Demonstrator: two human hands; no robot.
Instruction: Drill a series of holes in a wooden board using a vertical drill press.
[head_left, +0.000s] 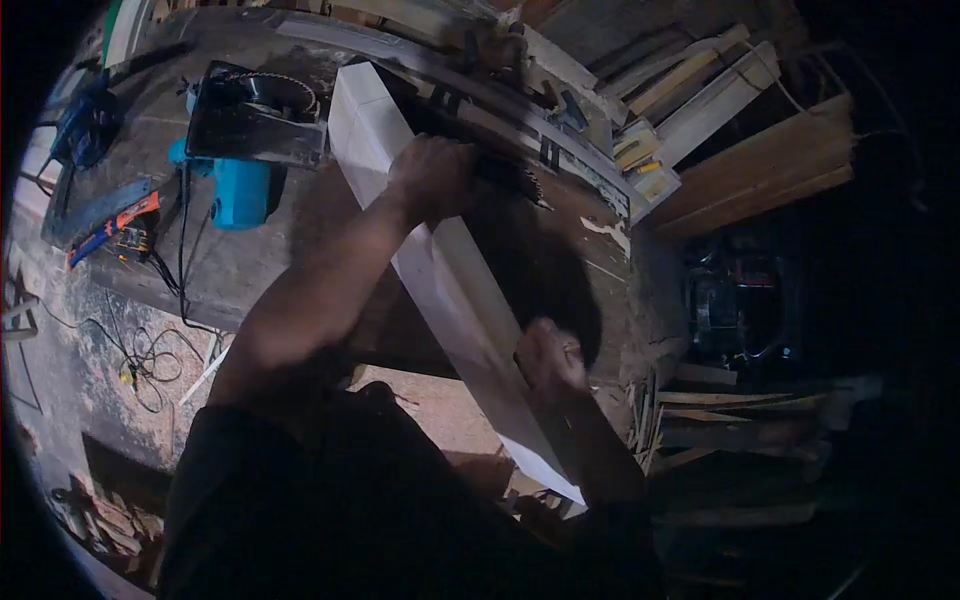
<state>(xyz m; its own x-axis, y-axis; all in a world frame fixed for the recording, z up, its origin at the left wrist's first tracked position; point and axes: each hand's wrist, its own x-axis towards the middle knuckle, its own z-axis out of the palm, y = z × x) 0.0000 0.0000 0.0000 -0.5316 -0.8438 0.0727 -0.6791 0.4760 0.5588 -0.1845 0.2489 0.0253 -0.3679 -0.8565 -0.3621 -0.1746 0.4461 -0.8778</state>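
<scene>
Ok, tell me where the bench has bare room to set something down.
The clearest patch of workbench lies between the teal power tool, the black cord and the left forearm. The patch beyond the right hand and pale beam looks open but shadowed. Crowded: left end, with handsaw and blue tool; far edge, with boards.

A dark, worn workbench [240, 255] takes up the middle of the place, its top scuffed and stained. To the near left of the workbench I see pale, blotchy floor [90, 315]. Off to its right, broad brown planks [760, 165] lie piled up, and nearer on that side more boards [740, 515] sink into gloom. Cool light catches the workbench unevenly; far to its right it's too black to make out a wall.
</scene>
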